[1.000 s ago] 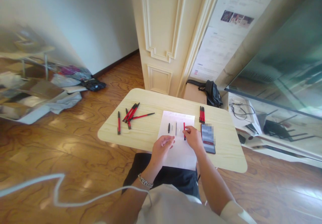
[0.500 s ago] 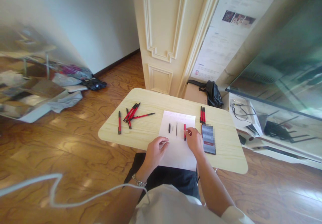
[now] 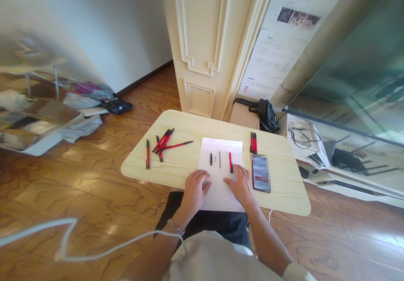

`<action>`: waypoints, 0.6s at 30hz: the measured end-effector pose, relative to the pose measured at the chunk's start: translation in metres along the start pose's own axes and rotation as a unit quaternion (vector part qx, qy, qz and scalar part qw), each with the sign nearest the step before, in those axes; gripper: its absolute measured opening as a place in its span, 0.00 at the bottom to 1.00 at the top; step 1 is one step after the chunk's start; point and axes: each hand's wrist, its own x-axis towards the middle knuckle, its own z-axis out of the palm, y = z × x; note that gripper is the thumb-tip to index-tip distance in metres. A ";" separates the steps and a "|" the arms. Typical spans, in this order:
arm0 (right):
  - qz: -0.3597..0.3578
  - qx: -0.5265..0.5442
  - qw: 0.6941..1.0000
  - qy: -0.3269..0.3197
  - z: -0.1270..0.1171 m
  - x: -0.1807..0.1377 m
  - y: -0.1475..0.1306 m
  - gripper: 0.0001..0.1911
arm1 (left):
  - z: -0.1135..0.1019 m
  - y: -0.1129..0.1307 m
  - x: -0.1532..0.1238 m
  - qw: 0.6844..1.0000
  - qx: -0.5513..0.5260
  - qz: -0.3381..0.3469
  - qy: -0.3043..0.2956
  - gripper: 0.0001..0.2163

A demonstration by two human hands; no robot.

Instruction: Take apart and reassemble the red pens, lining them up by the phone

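My left hand lies on the near left part of a white sheet of paper, fingers loosely curled, holding nothing I can see. My right hand rests flat on the sheet's right side, fingers stretched out. Just beyond its fingertips lies a red pen barrel. A thin refill and a small black pen part lie side by side on the paper farther left. A heap of several red-and-black pens sits at the table's left, with one single pen apart from it.
A phone lies right of the paper, with three red pens behind it. The light wooden table stands before a cream door; a black bag sits on the floor behind. A white cable runs across the lower left.
My right hand has let go of the red barrel and drawn back, flat on the paper. My left hand has lowered onto the sheet.
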 end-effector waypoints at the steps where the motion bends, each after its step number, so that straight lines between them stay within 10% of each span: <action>1: 0.000 0.000 1.000 -0.001 0.000 0.003 0.001 0.33 | 0.000 0.000 0.001 1.000 0.002 0.000 0.001 0.10; 13: 0.028 0.061 0.994 0.080 -0.018 0.006 -0.005 0.17 | -0.008 0.012 -0.005 0.996 -0.034 0.009 0.082 0.05; 18: 0.059 0.085 0.994 0.028 -0.027 0.002 -0.013 0.17 | -0.016 0.026 -0.017 0.991 -0.115 -0.072 0.020 0.08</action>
